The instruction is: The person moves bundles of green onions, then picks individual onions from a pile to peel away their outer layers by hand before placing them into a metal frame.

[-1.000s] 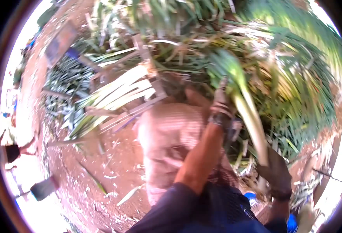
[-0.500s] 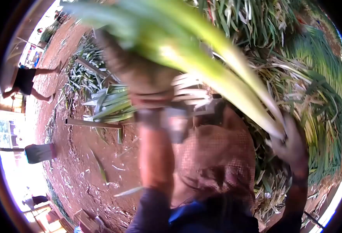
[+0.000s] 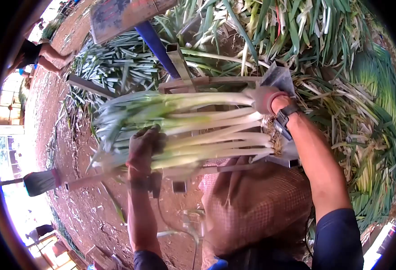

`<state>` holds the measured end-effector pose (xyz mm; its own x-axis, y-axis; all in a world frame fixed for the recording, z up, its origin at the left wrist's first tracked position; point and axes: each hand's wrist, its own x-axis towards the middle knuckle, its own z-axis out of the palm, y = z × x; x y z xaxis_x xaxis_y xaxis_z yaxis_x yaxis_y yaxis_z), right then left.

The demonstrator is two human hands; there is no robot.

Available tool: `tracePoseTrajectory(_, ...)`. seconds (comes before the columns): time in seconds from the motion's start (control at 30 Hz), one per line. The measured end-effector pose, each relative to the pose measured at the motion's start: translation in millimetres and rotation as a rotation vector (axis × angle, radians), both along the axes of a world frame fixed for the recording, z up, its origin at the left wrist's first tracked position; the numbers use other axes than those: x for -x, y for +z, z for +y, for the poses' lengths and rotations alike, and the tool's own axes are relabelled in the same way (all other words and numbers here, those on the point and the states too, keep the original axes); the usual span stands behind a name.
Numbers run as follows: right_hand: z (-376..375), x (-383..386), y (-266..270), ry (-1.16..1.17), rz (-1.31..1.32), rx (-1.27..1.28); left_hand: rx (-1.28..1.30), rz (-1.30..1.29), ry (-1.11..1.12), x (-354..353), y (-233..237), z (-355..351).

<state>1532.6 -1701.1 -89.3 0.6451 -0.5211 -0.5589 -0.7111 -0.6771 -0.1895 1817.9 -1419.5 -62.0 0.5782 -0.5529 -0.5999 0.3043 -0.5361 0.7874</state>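
Leek bundle (image 3: 198, 130) lies crosswise on metal frame (image 3: 178, 60). Left hand (image 3: 145, 146) grips its green end. Right hand (image 3: 265, 98) sits against white root end, grip unclear. Leaf pile (image 3: 324, 40) behind, dirt floor (image 3: 90, 202) below.

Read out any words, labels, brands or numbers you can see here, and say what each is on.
No text here can be read.
Board at the top: worn paint patches, no legible letters.
Wristband on the right arm: too small to read.
Leek bundle: no tag shows.
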Motion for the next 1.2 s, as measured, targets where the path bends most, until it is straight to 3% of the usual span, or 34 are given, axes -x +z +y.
tracePoseTrajectory(0.07, -4, -5, -9, 0.022, 0.0, -0.032, 0.056, -0.213, -0.019, 4, 12, -28)
tracePoseTrajectory(0.13, -3, -15, 11, 0.03, 0.105, -0.007, 0.366, -0.526, -0.184, -8, -13, -60)
tracePoseTrajectory(0.2, -8, -16, 1, 0.048, 0.1, 0.022, 0.352, -1.192, -0.554, -25, -21, -99)
tracePoseTrajectory(0.23, -9, -16, -5, 0.053, 0.103, 0.03, 0.269, -1.376, -0.645, -34, -39, -114)
tracePoseTrajectory(0.27, -10, -16, -10, 0.057, 0.105, 0.035, 0.274, -1.369, -0.651, -43, -53, -115)
tracePoseTrajectory(0.37, -3, -9, -5, 0.035, 0.051, 0.052, -0.115, -1.218, -0.978, -39, -52, -117)
tracePoseTrajectory(0.47, 1, -11, -16, 0.088, 0.085, 0.073, 0.045, -1.351, -0.956, -40, -80, -86)
tracePoseTrajectory(0.53, -2, -12, -23, 0.063, 0.128, 0.065, 0.104, -1.309, -0.935, -36, -69, -88)
tracePoseTrajectory(0.6, -1, -12, -29, 0.142, 0.113, 0.168, -0.204, -1.236, -1.043, -30, -53, -98)
tracePoseTrajectory(0.63, -1, -13, -37, 0.217, 0.103, 0.213, -0.189, -1.254, -1.033, -29, -47, -94)
tracePoseTrajectory(0.67, 0, -2, -48, 0.269, 0.119, 0.258, 0.102, -1.49, -1.087, -74, -113, -78)
tracePoseTrajectory(0.73, 5, 15, -122, 0.826, 0.353, 1.236, 0.246, -1.543, -1.111, -71, -110, -84)
tracePoseTrajectory(0.77, 10, 12, -99, 0.341, -0.369, 0.719, 0.18, -1.397, -1.03, -91, -145, -83)
tracePoseTrajectory(0.8, 30, 7, -9, 0.055, -0.253, 0.278, 0.311, -1.449, -1.081, -95, -143, -89)
tracePoseTrajectory(0.83, 45, 35, 38, 0.037, -0.529, 0.22, 0.233, -1.38, -1.144, -108, -152, -92)
tracePoseTrajectory(0.87, 60, 45, 65, -0.032, -0.537, 0.28, -0.176, -1.212, -1.053, -98, -139, -102)
tracePoseTrajectory(0.9, 75, 83, 133, -0.109, -0.541, 0.047, 0.069, -1.334, -1.132, -120, -145, -95)
tracePoseTrajectory(0.93, 87, 110, 146, -0.178, -0.512, -0.051, 0.319, -1.445, -1.188, -140, -150, -89)
tracePoseTrajectory(1.0, 117, 179, 102, -0.319, -1.027, 0.168, 0.063, -1.059, -0.854, -99, -89, -77)
tracePoseTrajectory(1.07, 140, 256, 85, -0.477, -1.022, 0.242, -0.029, -0.955, -0.717, -124, -78, -55)
tracePoseTrajectory(1.13, 164, 337, 54, -0.741, -0.918, 0.225, -0.008, -1.095, -0.607, -114, -50, -30)
tracePoseTrajectory(1.2, 181, 419, 30, -0.948, -0.634, 0.147, -0.029, -1.249, -0.531, -83, -28, 11)
